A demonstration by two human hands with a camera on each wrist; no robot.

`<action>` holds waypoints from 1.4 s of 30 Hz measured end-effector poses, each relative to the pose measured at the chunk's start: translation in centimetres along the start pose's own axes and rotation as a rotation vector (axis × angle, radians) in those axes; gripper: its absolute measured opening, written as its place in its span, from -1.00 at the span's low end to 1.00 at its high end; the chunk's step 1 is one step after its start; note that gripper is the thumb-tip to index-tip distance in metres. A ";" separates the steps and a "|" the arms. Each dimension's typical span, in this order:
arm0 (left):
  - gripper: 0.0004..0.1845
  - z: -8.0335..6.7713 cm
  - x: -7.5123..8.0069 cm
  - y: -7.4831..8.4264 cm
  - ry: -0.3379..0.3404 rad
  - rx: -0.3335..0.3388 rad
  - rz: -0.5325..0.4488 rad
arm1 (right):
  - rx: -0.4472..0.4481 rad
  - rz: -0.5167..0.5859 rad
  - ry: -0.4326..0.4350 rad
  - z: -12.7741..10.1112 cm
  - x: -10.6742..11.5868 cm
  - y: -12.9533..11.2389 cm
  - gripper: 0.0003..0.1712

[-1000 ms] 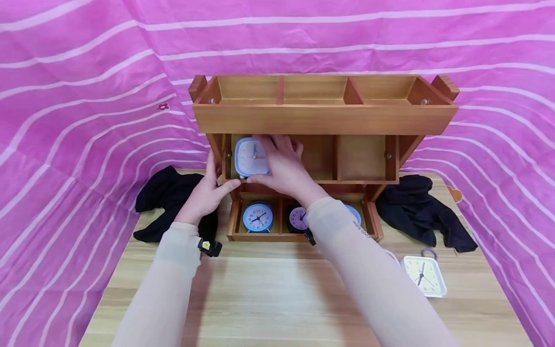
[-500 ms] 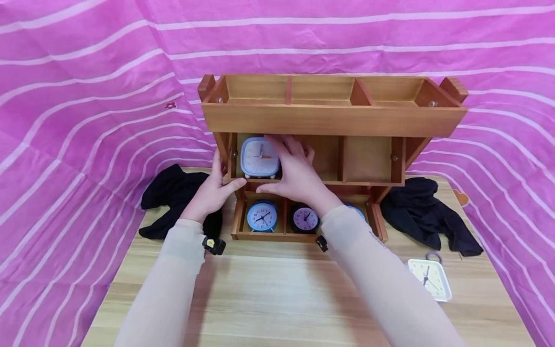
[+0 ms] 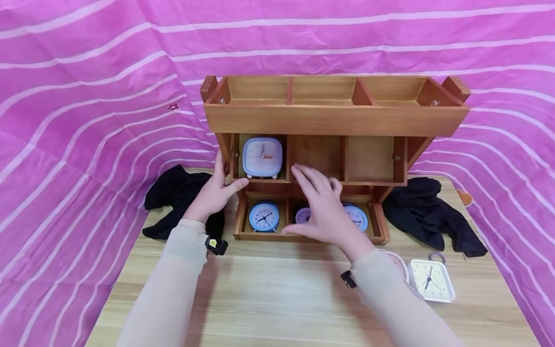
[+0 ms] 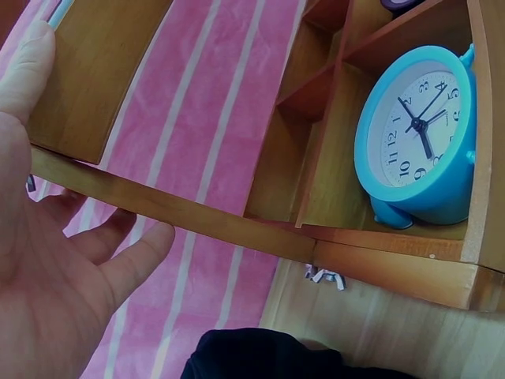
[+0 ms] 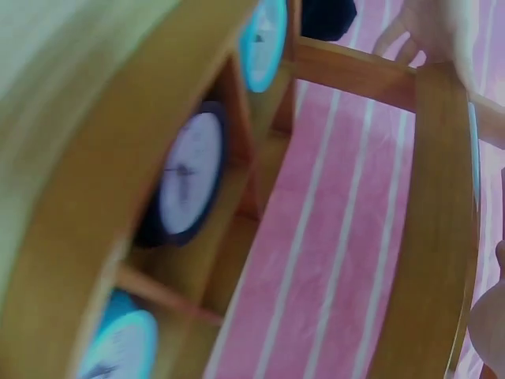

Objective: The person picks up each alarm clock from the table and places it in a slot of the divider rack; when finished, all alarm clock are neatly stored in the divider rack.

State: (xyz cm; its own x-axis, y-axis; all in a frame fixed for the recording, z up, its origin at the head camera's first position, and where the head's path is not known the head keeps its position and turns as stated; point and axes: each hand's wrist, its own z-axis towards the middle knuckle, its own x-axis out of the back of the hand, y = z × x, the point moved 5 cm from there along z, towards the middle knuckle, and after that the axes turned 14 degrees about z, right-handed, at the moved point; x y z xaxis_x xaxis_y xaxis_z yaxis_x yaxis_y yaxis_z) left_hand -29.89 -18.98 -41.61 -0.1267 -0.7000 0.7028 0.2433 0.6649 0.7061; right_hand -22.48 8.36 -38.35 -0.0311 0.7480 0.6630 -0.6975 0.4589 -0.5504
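Observation:
A wooden tiered box stands at the back with its trays fanned out. In its middle tray's left compartment, a light-blue square alarm clock sits upright. My left hand holds that tray's left end, thumb on the front edge and fingers along the outer side; the left wrist view shows its fingers reaching behind a wooden strut. With nothing in it, my right hand hovers before the lower tray, fingers spread. Below are a round blue clock, a dark-rimmed clock and another blue clock.
A white square clock lies on the table at the right, beside a pinkish rounded object partly behind the right sleeve. Black cloths flank the box. Pink striped fabric hangs behind.
My right hand has let go of the light-blue square clock and drawn back, down and to the right. The clock now stands in the compartment. My left hand keeps its place on the box.

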 end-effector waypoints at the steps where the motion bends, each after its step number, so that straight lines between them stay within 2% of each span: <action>1: 0.17 0.0 0.0 0.0 0.002 -0.002 -0.003 | -0.005 -0.006 -0.003 -0.7 0.0 0.1 0.63; 6: 0.18 0.0 0.1 -0.1 0.008 -0.013 -0.014 | -0.102 -0.047 -0.021 -5.1 0.4 1.5 0.65; 9: 0.18 0.0 0.0 -0.2 0.001 -0.008 -0.016 | -0.175 -0.065 0.020 -8.5 1.2 2.6 0.58; 14: 0.17 0.1 0.0 -0.2 -0.002 0.004 -0.015 | -0.244 -0.084 0.076 -13.7 2.4 4.3 0.51; 19: 0.17 0.1 -0.1 -0.1 -0.004 -0.002 -0.016 | -0.307 -0.113 0.088 -17.8 3.2 5.6 0.50; 25: 0.17 0.1 -0.1 -0.3 -0.009 0.006 -0.016 | -0.448 -0.150 0.065 -22.0 3.6 6.6 0.49; 33: 0.17 0.2 -0.1 -0.2 -0.012 -0.009 -0.027 | -0.485 -0.198 0.068 -25.0 4.7 7.6 0.30; 42: 0.17 0.0 0.0 0.0 -0.022 0.002 -0.019 | -0.487 -0.239 0.022 -25.0 5.7 8.7 0.20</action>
State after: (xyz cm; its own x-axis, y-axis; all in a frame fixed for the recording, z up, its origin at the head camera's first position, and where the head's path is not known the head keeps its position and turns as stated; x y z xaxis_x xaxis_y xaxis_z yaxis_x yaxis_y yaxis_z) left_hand -29.93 -19.01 -41.58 -0.1523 -0.7069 0.6907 0.2388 0.6518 0.7198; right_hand -10.83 28.59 -52.04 0.1061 0.6033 0.7904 -0.2707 0.7824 -0.5608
